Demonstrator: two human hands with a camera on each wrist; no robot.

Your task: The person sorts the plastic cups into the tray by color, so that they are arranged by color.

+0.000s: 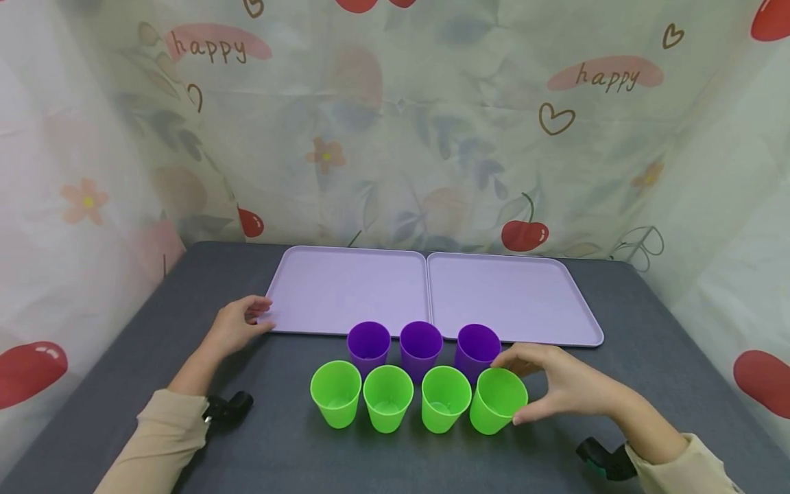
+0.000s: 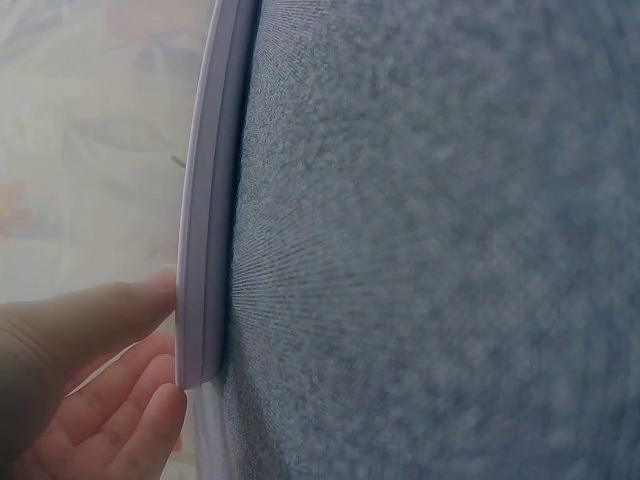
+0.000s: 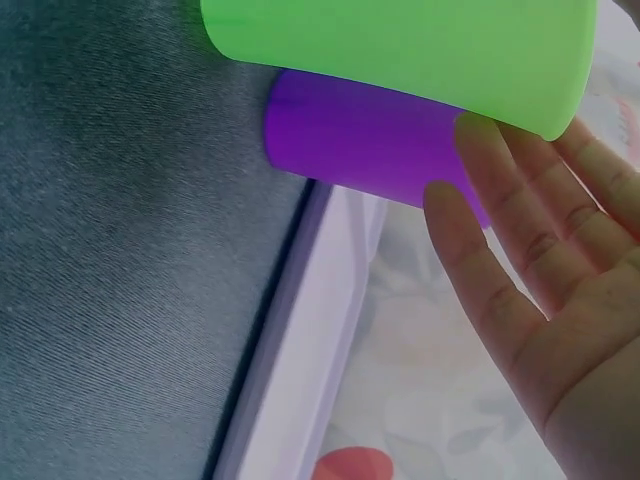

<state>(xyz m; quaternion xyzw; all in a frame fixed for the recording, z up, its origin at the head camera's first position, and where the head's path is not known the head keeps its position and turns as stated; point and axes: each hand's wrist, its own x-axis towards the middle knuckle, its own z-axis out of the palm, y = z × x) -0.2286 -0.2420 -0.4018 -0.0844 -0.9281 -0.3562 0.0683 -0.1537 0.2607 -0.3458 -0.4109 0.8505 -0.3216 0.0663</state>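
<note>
My left hand (image 1: 237, 322) is at the near left corner of the left lilac tray (image 1: 345, 288). In the left wrist view the thumb touches the tray rim (image 2: 205, 200), and the other fingers bend loosely beside the corner. My right hand (image 1: 570, 381) reaches round the rightmost green cup (image 1: 496, 405), thumb at its right side and fingers behind its rim. Those fingers (image 3: 525, 220) look nearly straight in the right wrist view, next to a purple cup (image 3: 360, 140); the thumb is hidden there. All cups stand upright on the table.
Several green cups (image 1: 389, 405) form a front row, with three purple cups (image 1: 421, 353) close behind. A second lilac tray (image 1: 512, 295) lies to the right of the first. The grey table (image 1: 278, 439) meets a printed curtain (image 1: 395, 137) at the back.
</note>
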